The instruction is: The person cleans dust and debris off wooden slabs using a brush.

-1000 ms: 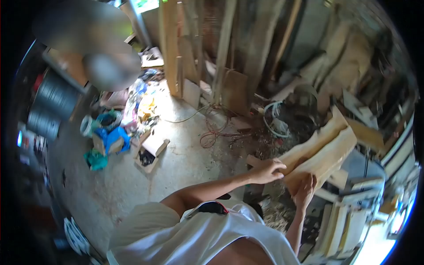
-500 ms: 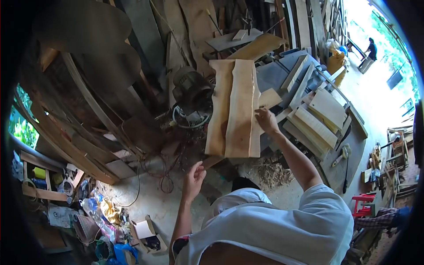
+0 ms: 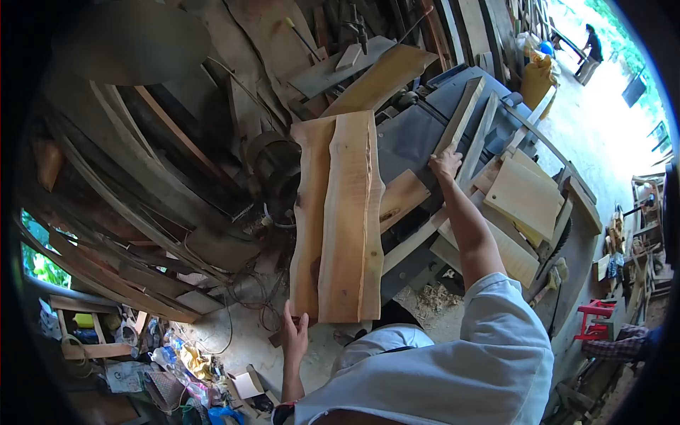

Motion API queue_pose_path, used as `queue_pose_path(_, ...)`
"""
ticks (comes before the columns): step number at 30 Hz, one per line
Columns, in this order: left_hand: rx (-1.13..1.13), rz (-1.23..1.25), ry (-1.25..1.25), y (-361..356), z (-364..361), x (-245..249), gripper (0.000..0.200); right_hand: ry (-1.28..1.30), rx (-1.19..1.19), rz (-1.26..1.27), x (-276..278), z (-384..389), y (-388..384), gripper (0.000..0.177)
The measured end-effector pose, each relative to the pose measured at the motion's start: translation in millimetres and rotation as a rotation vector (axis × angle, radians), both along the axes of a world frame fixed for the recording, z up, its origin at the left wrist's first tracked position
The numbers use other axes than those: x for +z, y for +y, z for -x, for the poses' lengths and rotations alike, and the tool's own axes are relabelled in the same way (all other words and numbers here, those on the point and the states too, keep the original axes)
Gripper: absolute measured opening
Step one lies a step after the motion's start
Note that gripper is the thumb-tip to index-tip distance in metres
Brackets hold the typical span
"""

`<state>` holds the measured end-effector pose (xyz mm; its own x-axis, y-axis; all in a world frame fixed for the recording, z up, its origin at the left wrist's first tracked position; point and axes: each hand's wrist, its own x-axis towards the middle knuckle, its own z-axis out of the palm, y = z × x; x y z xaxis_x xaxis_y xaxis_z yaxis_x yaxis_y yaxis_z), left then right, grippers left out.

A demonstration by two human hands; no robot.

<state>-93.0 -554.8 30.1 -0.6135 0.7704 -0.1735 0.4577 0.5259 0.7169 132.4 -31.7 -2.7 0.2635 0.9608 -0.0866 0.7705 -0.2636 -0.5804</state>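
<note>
Two live-edge wooden boards [image 3: 354, 227] lie lengthwise in front of me, one seemingly on the other, their near end close to my body. At the near left corner is my left hand [image 3: 295, 340], thumb and fingers apart, fingertips right at the board's edge. My right hand [image 3: 446, 164] reaches forward and right, its fingers closed over the near end of a narrow wooden strip [image 3: 462, 113]. That strip rests on the grey machine table [image 3: 414, 138]. A short offcut [image 3: 405, 200] pokes out from beside the boards.
Stacked board pieces [image 3: 524, 198] and a brush [image 3: 552, 283] lie to the right. A dark motor-like machine [image 3: 273, 166] stands left of the boards. Wood shavings [image 3: 432, 304] cover the floor below. Clutter [image 3: 191, 368] fills the lower left. A person [image 3: 591, 53] stands far off.
My right hand has left the boards' right edge and moved forward to the strip. The boards appear nearer and larger, with my left hand now at their near corner.
</note>
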Motion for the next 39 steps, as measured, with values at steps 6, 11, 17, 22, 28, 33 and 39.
queue_pose_path(6,0.036,0.134,-0.016,13,-3,17,0.06,0.959,-0.185,0.212,-8,-26,45,0.05)
queue_pose_path(11,-0.009,0.161,0.058,9,1,15,0.059,1.503,-0.01,0.271,49,-48,-3,0.028)
queue_pose_path(17,-0.075,0.18,-0.019,-1,26,10,0.054,1.55,0.277,0.414,122,-34,-204,0.03)
queue_pose_path(22,-0.126,-0.184,0.319,29,35,26,0.039,1.624,0.337,0.678,110,25,-321,0.045)
queue_pose_path(28,-0.111,-0.282,-0.699,81,29,33,0.051,1.638,0.351,0.868,82,81,-398,0.044)
queue_pose_path(33,-0.187,-0.329,-0.871,93,10,50,0.061,1.61,0.439,0.816,69,83,-403,0.044)
queue_pose_path(39,-0.097,-0.271,-0.619,129,-1,17,0.094,1.023,0.861,0.692,61,58,-377,0.043)
